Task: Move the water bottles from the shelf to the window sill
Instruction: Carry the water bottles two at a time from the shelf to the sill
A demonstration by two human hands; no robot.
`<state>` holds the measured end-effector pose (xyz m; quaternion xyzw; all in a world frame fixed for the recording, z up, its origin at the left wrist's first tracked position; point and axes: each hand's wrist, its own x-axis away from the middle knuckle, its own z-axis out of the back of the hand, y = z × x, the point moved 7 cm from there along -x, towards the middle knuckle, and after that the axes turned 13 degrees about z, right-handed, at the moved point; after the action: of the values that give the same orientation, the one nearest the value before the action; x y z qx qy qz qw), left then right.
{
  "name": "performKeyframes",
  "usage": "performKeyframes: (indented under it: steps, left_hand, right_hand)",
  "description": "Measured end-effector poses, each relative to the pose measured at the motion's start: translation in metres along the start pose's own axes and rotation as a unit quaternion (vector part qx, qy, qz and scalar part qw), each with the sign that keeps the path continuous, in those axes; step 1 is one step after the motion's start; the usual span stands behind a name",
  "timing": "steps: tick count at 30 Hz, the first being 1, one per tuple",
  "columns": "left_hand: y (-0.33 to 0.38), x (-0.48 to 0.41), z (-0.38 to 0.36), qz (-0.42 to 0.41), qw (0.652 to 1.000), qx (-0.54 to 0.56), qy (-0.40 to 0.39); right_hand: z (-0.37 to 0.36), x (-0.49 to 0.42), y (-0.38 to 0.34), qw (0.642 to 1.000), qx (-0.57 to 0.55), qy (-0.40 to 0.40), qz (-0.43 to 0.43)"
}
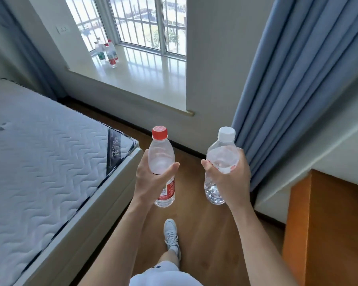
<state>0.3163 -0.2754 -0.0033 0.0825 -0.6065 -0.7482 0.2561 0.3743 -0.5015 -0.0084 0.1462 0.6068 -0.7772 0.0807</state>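
My left hand point(151, 178) grips a clear water bottle with a red cap and red label point(161, 157), held upright over the wooden floor. My right hand point(231, 178) grips a second clear bottle with a white cap point(222, 155), also upright. Both are held out in front of me, well short of the window sill point(149, 79). On the sill's far left corner stand several more bottles point(107, 53), close together by the window frame. The shelf is not in view.
A bed with a bare quilted mattress point(39, 162) fills the left. Blue curtains point(293, 79) hang to the right of the window. An orange wooden cabinet point(328, 223) stands at the right. My foot point(170, 234) is on the floor strip between bed and cabinet.
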Motion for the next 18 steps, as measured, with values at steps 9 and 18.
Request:
performKeyframes:
  steps: [9,18]
  left_hand:
    - [-0.009,-0.143,0.042,0.050,0.996,0.035,0.066]
    - [0.024,-0.274,0.069,0.041,0.996,0.024,0.081]
  right_hand:
    - [-0.124,-0.118,0.008,0.997,0.035,-0.063,0.026]
    - [-0.216,-0.221,0.016,0.995,0.056,-0.074,0.034]
